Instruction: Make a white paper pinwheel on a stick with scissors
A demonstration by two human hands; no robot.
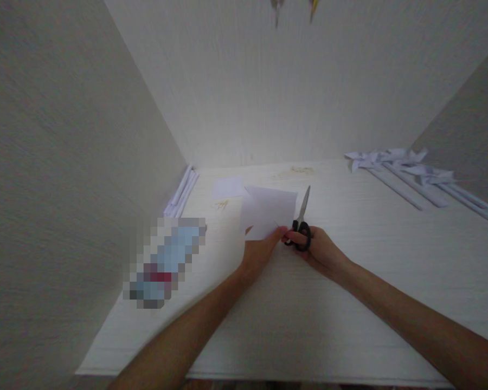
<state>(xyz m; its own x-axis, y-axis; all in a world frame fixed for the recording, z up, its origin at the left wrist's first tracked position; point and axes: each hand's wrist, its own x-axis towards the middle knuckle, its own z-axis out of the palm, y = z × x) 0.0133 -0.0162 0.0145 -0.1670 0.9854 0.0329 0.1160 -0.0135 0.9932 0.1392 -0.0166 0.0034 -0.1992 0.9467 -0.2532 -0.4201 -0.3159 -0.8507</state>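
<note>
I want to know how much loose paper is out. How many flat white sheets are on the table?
2. One sheet is held at its near edge by the left hand, beside the scissors in the right hand. A smaller sheet lies behind it. Others may be hidden underneath.

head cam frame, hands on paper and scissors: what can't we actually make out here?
- Pixelated object, head view: masked by mosaic, identity unreadable.
- Scissors: handles covered by the right hand; blades look nearly shut, too small to be sure.
- White paper sheet: near corner hidden under the left hand; any cut line too faint.
- Two hanging items: cut off by the top edge.
- Paper pinwheels: blurred, count unclear.
</note>
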